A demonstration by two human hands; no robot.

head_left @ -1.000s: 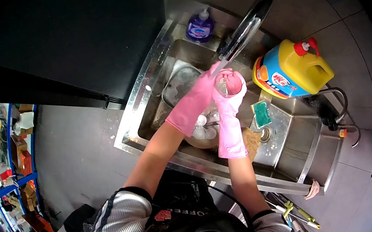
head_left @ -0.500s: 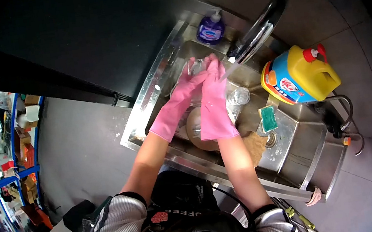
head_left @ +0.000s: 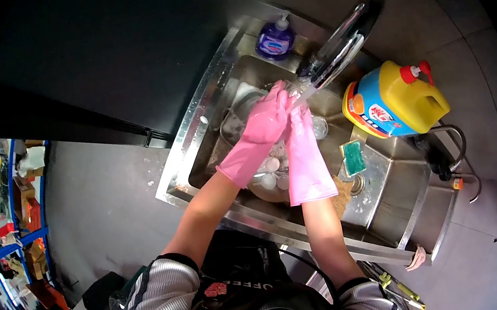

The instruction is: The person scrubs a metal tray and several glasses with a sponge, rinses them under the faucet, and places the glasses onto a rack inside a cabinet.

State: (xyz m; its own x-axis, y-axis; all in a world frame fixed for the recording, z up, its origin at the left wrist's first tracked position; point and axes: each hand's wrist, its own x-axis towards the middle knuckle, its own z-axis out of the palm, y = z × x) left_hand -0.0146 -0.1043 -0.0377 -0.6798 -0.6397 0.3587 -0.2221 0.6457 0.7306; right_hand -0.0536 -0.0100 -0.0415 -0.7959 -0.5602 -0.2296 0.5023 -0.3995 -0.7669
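Observation:
Pink rubber gloves cover both hands, which meet over the sink [head_left: 167, 177] just below the mouth of the tap [head_left: 344, 45]. My left hand [head_left: 267, 118] has its fingers curled round a clear glass [head_left: 296, 88], mostly hidden by the gloves and splashing water. Close against it, my right hand [head_left: 300, 124] grips the same glass from the right side. Water runs from the tap onto the fingertips. Beneath my wrists lie several small white cups [head_left: 271, 164] in the basin. Another clear glass [head_left: 319, 127] stands right of my right hand.
A purple soap pump bottle [head_left: 275, 40] stands at the sink's back corner. On the right are a yellow detergent jug [head_left: 401, 97], a green sponge [head_left: 353, 158] and a brown cloth [head_left: 345, 195] near the drain. Shelving [head_left: 16, 229] stands far left.
Both hands have moved slightly right and closer to the water stream, turning the glass. The small white cups, earlier covered by my arms, now show between them.

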